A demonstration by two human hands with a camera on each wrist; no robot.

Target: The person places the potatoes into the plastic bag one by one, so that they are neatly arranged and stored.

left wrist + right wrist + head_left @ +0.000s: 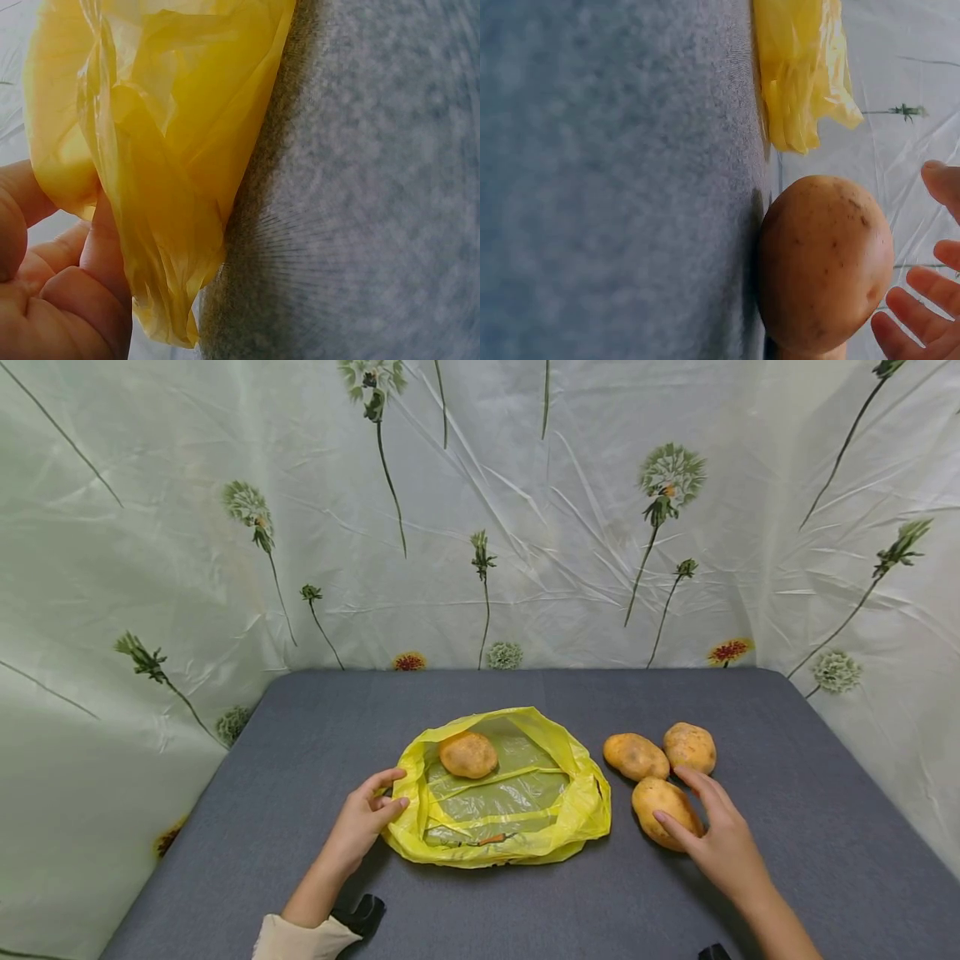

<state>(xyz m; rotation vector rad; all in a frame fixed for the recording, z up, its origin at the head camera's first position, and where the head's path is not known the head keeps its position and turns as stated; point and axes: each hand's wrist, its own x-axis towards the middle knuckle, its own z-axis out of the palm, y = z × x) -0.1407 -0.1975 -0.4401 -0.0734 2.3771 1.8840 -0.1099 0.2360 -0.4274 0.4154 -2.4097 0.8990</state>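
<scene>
A yellow plastic bag [585, 810] lies on the table with its mouth spread wide, and one potato [468, 755] sits inside at its back left. My left hand [367, 818] pinches the bag's left rim; in the left wrist view, fingers [105, 247] show at the bag's edge. Right of the bag, three potatoes lie close together: a front one [660, 810], an oblong one [636, 756] and a back one [690, 747]. My right hand [723, 843] is over the front potato, its fingers spread. The right wrist view shows that potato [825, 262] beside the spread fingers.
The dark grey table [315, 718] reaches back to a pale curtain [525, 527] printed with dandelions and flowers. A cream sleeve [300, 939] and a black wrist strap [367, 914] are at my left wrist.
</scene>
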